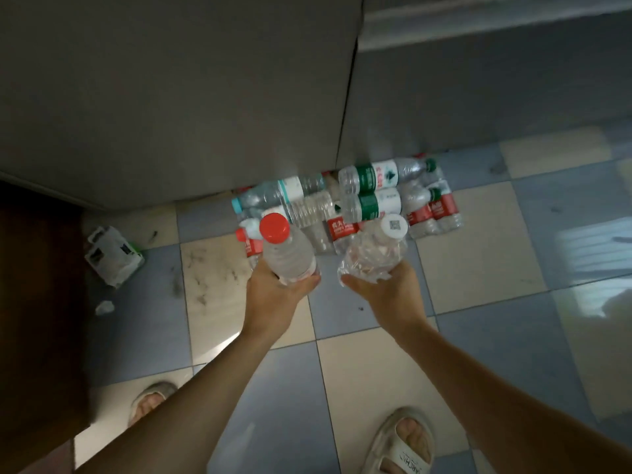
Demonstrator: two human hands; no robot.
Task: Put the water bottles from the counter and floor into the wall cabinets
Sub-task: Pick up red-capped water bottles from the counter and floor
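Left hand [273, 289]: clasps red-cap bottle [287, 251]. Right hand [386, 285]: clasps white-cap bottle [372, 254]. Floor pile [372, 196]: many left. Cabinets unseen.

Downward view of a checkered tile floor [478, 268] with both arms extended: the left hand [273, 295] grips a red-capped bottle [287, 251] by its base, cap toward the camera, and the right hand [386, 289] grips a white-capped bottle [376, 251] that appears to be sheathed in crumpled clear plastic. Beyond the hands, a pile of bottles [369, 196] with green, red and teal labels lies on its side against the foot of the grey cabinet [171, 97]. A crumpled packet [113, 254] lies on the floor at left, and two slippered feet [403, 443] show at the bottom edge.
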